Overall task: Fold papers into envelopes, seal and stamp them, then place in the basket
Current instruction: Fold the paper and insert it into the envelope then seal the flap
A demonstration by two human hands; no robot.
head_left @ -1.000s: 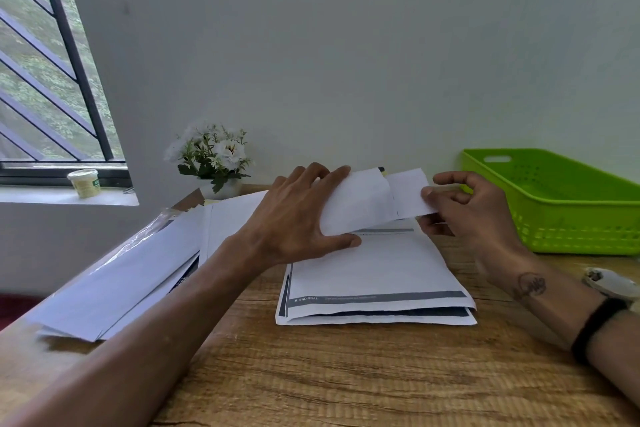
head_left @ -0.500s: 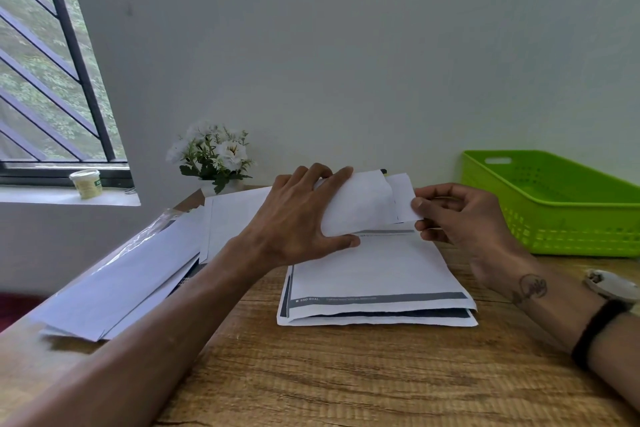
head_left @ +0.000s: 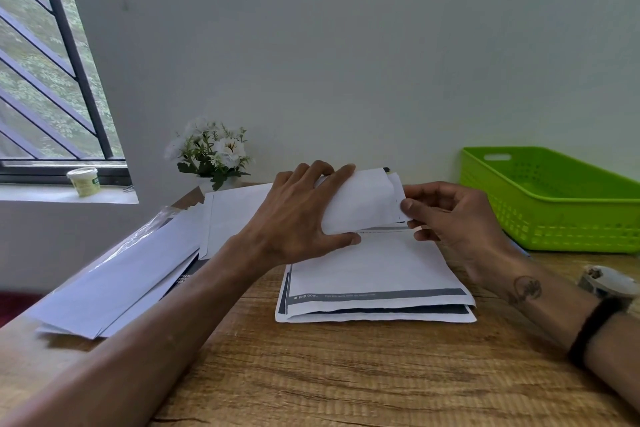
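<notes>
My left hand (head_left: 298,211) grips a white envelope (head_left: 360,201), fingers over its top edge and thumb under it, holding it above a stack of folded printed papers (head_left: 374,274) on the wooden table (head_left: 346,374). My right hand (head_left: 450,215) pinches the edge of a folded white paper (head_left: 398,196) at the envelope's right opening; only a narrow strip of that paper shows. A green plastic basket (head_left: 554,218) stands at the right, against the wall.
Loose white envelopes and sheets (head_left: 131,270) lie spread at the left. A pot of white flowers (head_left: 211,156) stands against the wall. A roll of tape (head_left: 606,281) sits by my right wrist. A small jar (head_left: 84,180) rests on the window sill.
My right hand has moved left, pushing the folded paper further into the envelope, so much less of the paper sticks out. The left hand has kept its hold.
</notes>
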